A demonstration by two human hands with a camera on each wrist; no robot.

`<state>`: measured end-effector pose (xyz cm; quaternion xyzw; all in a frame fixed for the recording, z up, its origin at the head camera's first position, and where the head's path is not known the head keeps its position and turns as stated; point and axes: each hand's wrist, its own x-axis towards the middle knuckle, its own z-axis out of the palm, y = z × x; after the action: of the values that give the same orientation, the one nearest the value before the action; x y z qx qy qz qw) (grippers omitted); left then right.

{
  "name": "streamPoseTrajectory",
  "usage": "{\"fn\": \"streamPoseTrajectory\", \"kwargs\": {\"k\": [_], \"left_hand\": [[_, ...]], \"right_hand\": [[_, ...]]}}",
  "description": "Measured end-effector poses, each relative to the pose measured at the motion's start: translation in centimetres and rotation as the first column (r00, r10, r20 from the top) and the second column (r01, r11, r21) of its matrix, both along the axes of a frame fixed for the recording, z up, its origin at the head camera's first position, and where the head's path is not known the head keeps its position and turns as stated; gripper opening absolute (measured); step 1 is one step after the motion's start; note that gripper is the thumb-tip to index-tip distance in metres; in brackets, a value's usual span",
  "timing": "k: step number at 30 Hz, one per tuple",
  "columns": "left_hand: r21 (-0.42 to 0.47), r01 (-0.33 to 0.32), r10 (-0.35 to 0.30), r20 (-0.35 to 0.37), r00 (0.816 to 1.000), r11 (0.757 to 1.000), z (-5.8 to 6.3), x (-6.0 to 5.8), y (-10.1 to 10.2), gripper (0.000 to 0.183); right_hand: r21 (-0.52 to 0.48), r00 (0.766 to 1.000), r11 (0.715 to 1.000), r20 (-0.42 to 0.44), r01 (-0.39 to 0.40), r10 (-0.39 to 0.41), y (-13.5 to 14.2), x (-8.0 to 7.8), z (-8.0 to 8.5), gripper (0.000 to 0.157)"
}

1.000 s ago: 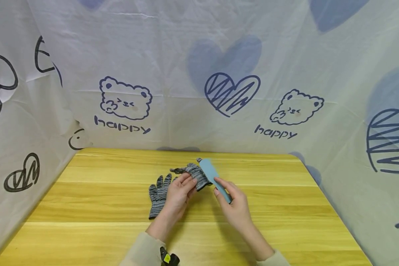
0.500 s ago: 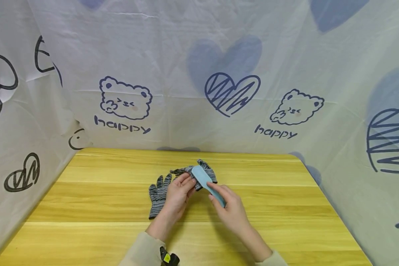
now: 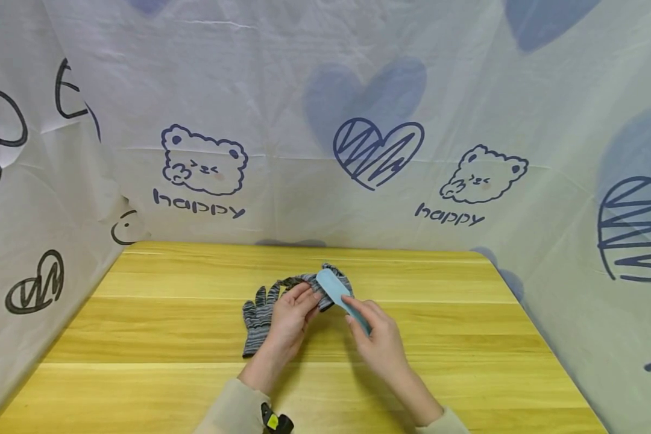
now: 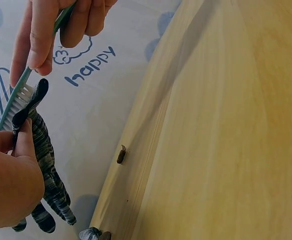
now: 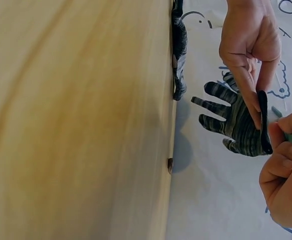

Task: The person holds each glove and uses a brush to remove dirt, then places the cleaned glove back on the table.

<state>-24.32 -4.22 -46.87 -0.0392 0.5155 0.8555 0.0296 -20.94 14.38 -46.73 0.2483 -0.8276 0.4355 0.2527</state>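
Raised over the table, a grey-and-black knit glove (image 5: pixel 240 122) is pinched at its cuff by my left hand (image 3: pixel 293 316); its fingers hang down in the left wrist view. My right hand (image 3: pixel 380 340) grips the handle of a light blue brush (image 3: pixel 333 288), with the index finger laid along its back. White bristles (image 4: pixel 19 102) face the glove's cuff and are hidden from the head view. A second knit glove (image 3: pixel 257 328) lies flat on the table, partly behind my left hand and wrist.
The yellow wood-grain table (image 3: pixel 157 325) is closed in by pale hanging cloth (image 3: pixel 293 193) with printed hearts and bears. A small dark brown object (image 4: pixel 121 154) lies near the table's edge. A black band with a yellow patch (image 3: pixel 273 420) sits at my left sleeve.
My right hand has moved the brush leftward across the held glove, then slightly back to the right. The left hand keeps its place, and the glove on the table has not moved.
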Motion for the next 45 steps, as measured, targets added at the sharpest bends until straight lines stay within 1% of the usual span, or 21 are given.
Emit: {"fn": "streamPoseTrajectory", "kwargs": {"k": [5,12,19,25,31,36,41,45], "left_hand": [[-0.011,0.0,0.0,0.002,1.0,1.0,0.04,0.07,0.05,0.061],[-0.022,0.013,-0.014,-0.016,1.0,1.0,0.15,0.13,0.07,0.061],[-0.03,0.013,-0.013,-0.009,1.0,0.999,0.19,0.2,0.08,0.059],[-0.025,0.013,-0.013,-0.009,1.0,1.0,0.14,0.03,0.12,0.059],[-0.026,0.006,-0.006,-0.004,1.0,1.0,0.0,-0.1,0.17,0.058],[-0.039,0.014,-0.014,-0.007,1.0,0.999,-0.05,0.0,0.19,0.058],[-0.052,0.026,-0.026,-0.017,1.0,0.998,-0.11,0.05,0.13,0.058],[-0.052,0.028,-0.029,-0.018,0.999,0.998,-0.03,0.11,0.11,0.058]], "right_hand": [[-0.006,0.999,1.0,-0.026,0.022,-0.022,0.07,-0.1,-0.21,0.04],[-0.018,0.999,0.999,0.015,0.048,-0.048,0.14,-0.01,0.15,0.039],[-0.032,0.997,0.998,0.039,0.063,-0.062,0.2,0.0,0.09,0.038],[-0.035,0.993,0.995,0.071,0.097,-0.095,0.09,0.12,0.29,0.039],[-0.035,0.989,0.992,0.085,0.123,-0.119,0.03,0.18,0.33,0.039],[-0.029,0.985,0.987,0.077,0.156,-0.153,0.04,0.13,0.23,0.038],[-0.032,0.979,0.979,0.041,0.199,-0.198,0.28,-0.2,-0.02,0.039],[-0.047,0.978,0.977,0.033,0.207,-0.206,0.59,-0.48,-0.03,0.039]]}}
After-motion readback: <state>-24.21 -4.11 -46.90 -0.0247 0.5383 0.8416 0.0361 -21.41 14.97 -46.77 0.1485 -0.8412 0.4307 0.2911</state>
